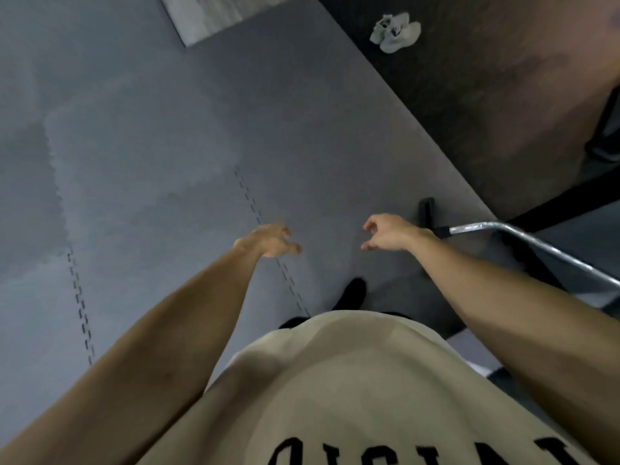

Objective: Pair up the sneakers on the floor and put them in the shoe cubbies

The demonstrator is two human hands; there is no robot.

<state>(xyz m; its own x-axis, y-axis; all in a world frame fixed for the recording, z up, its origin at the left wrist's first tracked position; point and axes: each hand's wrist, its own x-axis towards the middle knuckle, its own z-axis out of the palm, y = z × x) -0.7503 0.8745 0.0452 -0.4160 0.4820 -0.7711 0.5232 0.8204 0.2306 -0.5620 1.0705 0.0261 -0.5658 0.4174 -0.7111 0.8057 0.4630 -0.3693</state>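
**Hands empty, sneakers far off**

Left hand (268,241) and right hand (385,233) out front, fingers loose, gripping nothing. Pale sneakers (396,32) side by side on dark floor (469,95), top right. Shirt (352,397) lettering cut off, unreadable.

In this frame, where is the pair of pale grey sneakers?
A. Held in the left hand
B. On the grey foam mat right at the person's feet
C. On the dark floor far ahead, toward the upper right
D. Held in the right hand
C: the pale grey sneakers lie side by side on the dark floor beyond the grey foam mat, while the left hand and right hand are both empty.
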